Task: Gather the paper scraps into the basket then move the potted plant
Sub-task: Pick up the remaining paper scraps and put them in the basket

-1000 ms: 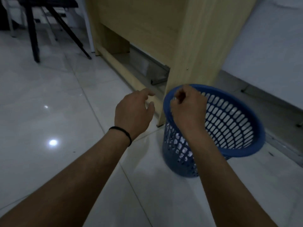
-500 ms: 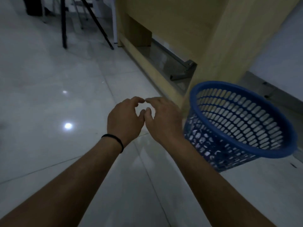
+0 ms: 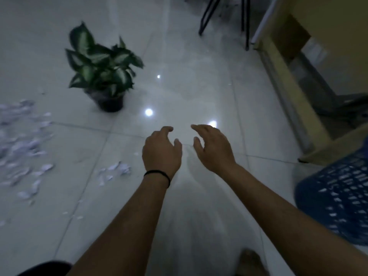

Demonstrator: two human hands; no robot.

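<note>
1. Since half a second ago the view has swung left: the blue mesh basket (image 3: pixel 336 198), then close beside the right hand, now sits well off to that hand's right at the frame edge, and the potted plant and scraps have come into sight.
2. Both forearms reach forward over the white tiled floor (image 3: pixel 199 86).
3. The left hand (image 3: pixel 161 151), with a black band (image 3: pixel 157 174) at its wrist, is released, fingers loosely bent, holding nothing.
4. The right hand (image 3: pixel 214 148), just beside it but apart, is likewise released and empty.
5. Torn paper scraps (image 3: pixel 117 169) lie on the floor left of the left hand, with a larger scatter farther left.
6. The potted plant (image 3: pixel 103 70) stands upright beyond the left hand, to its far left.
7. A wooden desk (image 3: pixel 282 56) stands beyond the right hand, black chair legs (image 3: pixel 245 20) farthest off.
</note>
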